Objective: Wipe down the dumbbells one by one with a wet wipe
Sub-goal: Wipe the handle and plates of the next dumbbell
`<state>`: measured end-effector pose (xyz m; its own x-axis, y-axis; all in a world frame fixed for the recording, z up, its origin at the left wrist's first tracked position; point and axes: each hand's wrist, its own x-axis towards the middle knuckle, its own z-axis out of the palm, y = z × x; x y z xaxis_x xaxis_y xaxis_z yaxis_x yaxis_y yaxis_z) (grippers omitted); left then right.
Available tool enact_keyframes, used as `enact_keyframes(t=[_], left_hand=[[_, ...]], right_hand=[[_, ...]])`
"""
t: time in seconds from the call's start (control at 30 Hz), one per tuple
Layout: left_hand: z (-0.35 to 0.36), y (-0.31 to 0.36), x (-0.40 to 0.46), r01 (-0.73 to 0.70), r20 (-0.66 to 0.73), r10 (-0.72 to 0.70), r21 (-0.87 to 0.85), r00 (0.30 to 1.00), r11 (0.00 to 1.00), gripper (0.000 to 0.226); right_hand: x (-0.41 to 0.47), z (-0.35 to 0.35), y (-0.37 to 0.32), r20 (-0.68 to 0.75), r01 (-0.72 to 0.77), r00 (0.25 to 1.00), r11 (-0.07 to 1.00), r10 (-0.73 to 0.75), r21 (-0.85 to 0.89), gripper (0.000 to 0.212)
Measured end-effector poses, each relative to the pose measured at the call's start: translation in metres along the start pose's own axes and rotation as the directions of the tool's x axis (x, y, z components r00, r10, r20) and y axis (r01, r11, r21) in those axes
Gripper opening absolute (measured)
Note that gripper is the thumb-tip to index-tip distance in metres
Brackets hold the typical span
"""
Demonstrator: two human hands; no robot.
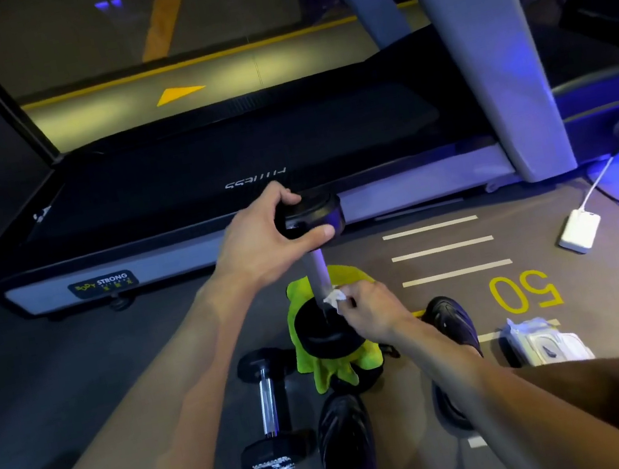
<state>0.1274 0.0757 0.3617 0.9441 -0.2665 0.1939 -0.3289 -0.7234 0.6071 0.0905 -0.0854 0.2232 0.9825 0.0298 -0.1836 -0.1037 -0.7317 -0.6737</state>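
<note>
A black dumbbell (317,270) stands upright on end, its lower head resting on a bright green cloth (334,362) on the floor. My left hand (263,238) grips its upper head from the left. My right hand (371,312) pinches a white wet wipe (333,297) against the base of the silver handle, just above the lower head. A second dumbbell (268,407) with a chrome handle lies on the floor to the left of the cloth, untouched.
A pack of wet wipes (546,343) lies on the floor at the right, past my right shoe (454,326). My left shoe (345,434) sits below the cloth. A treadmill (207,178) runs across the back. A white charger block (580,230) lies far right.
</note>
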Motion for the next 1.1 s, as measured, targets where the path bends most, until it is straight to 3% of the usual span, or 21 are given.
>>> enact_keyframes(t=[0.07, 0.13, 0.33, 0.37, 0.47, 0.5, 0.57, 0.63, 0.7, 0.77, 0.87, 0.93, 1.03, 1.1], left_hand=[[0.000, -0.001, 0.002, -0.008, -0.002, 0.008, 0.000, 1.000, 1.000, 0.053], [0.000, -0.005, 0.003, -0.015, 0.014, 0.015, -0.018, 1.000, 1.000, 0.051], [0.000, -0.016, 0.003, 0.002, 0.015, 0.000, -0.102, 1.000, 0.995, 0.056], [0.000, -0.017, 0.003, 0.010, 0.010, -0.009, -0.115, 1.000, 0.993, 0.058], [0.000, -0.018, 0.006, 0.022, 0.011, -0.020, -0.161, 1.000, 0.987, 0.062], [0.000, -0.019, 0.007, 0.026, 0.016, -0.023, -0.177, 1.000, 0.984, 0.062], [0.002, -0.020, 0.008, 0.038, 0.023, -0.034, -0.214, 0.999, 0.976, 0.062], [0.003, -0.020, 0.009, 0.046, 0.026, -0.041, -0.239, 0.999, 0.970, 0.063], [0.003, -0.022, 0.010, 0.057, 0.015, -0.055, -0.244, 0.998, 0.968, 0.066], [0.002, -0.024, 0.010, 0.067, 0.009, -0.067, -0.250, 0.998, 0.966, 0.067], [0.003, -0.027, 0.010, 0.074, 0.017, -0.072, -0.280, 0.997, 0.957, 0.056], [0.004, -0.029, 0.011, 0.062, 0.019, -0.059, -0.282, 0.998, 0.958, 0.051], [0.004, -0.028, 0.012, 0.047, 0.006, -0.047, -0.259, 0.999, 0.965, 0.052], [0.004, -0.030, 0.012, 0.055, 0.002, -0.057, -0.271, 0.998, 0.961, 0.054]], right_hand=[[-0.002, 0.000, 0.002, 0.013, 0.028, 1.000, 0.999, -0.028, 0.019, 0.028], [-0.004, 0.003, 0.002, 0.015, 0.044, 0.999, 0.988, -0.046, 0.148, 0.027], [0.000, 0.007, -0.021, -0.158, 0.124, 0.986, 0.849, -0.048, 0.514, 0.024], [-0.002, 0.009, -0.018, -0.151, 0.130, 0.986, 0.879, -0.067, 0.460, 0.026], [-0.010, 0.024, 0.001, -0.073, 0.113, 0.991, 0.993, -0.110, 0.042, 0.023], [-0.012, 0.025, -0.001, -0.067, 0.089, 0.994, 0.996, -0.087, 0.023, 0.019], [-0.008, 0.018, -0.014, -0.142, 0.112, 0.986, 0.972, -0.083, 0.205, 0.019], [-0.004, 0.002, -0.036, -0.228, 0.161, 0.972, 0.881, -0.063, 0.445, 0.020], [-0.004, -0.005, -0.054, -0.239, 0.201, 0.968, 0.800, -0.074, 0.566, 0.024], [-0.011, 0.008, -0.053, -0.187, 0.180, 0.979, 0.800, -0.087, 0.573, 0.044], [-0.017, 0.028, -0.039, -0.023, 0.007, 1.000, 0.882, 0.005, 0.471, 0.062], [-0.010, 0.021, -0.054, -0.064, 0.042, 0.998, 0.828, -0.008, 0.559, 0.062], [-0.003, 0.012, -0.078, -0.194, 0.175, 0.980, 0.666, -0.045, 0.725, 0.059], [-0.006, 0.022, -0.067, -0.196, 0.159, 0.980, 0.675, -0.022, 0.720, 0.054]])
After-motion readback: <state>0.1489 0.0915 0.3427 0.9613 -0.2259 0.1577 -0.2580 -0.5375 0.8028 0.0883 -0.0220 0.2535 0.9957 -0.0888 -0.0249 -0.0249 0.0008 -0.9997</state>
